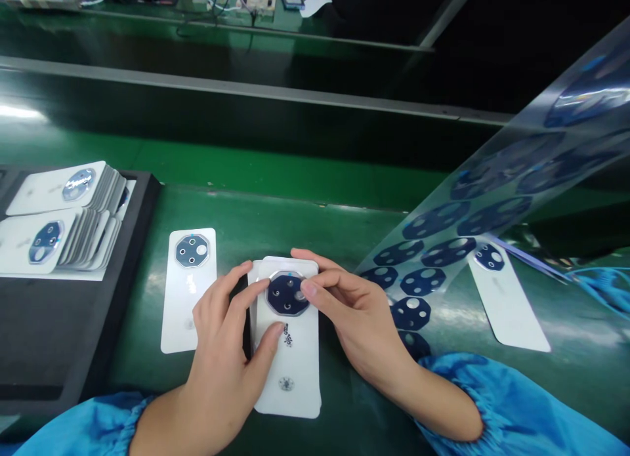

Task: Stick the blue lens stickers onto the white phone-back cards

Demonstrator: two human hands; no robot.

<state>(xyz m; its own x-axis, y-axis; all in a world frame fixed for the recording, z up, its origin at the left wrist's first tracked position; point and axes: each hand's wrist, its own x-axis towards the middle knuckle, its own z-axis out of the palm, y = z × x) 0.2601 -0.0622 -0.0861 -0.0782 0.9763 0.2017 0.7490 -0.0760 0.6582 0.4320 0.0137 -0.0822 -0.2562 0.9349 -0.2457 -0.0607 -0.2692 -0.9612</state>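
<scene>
Taking the stack of white panels (301, 357) as our clock centre, with twelve pointing away from us, it lies flat on the bench (256, 213), dark end towards twelve. We would guess it is set close and lengthwise so both hands reach that end comfortably. The tray (46, 338) at nine carries panels packed in two leaning rows, perhaps to save room; a loose panel (178, 318) lies between tray and stack. From near three, a clear film strip (514, 164) bearing dark octagons slants up towards two, probably left within easy reach of the right hand (367, 325). Another panel (519, 305) lies beyond its lower end, just short of three.

The dark octagonal piece (283, 300) sits over the far end of the top panel, between our hands. The left hand (221, 357) has its fingers spread: the index tip meets the piece's rim near ten, while the thumb is just off its edge at six, likely to steady things. The right thumb overlaps the rim at three, with bent fingers close by; whether they are clamped on the piece or only pressing, we cannot tell.
</scene>
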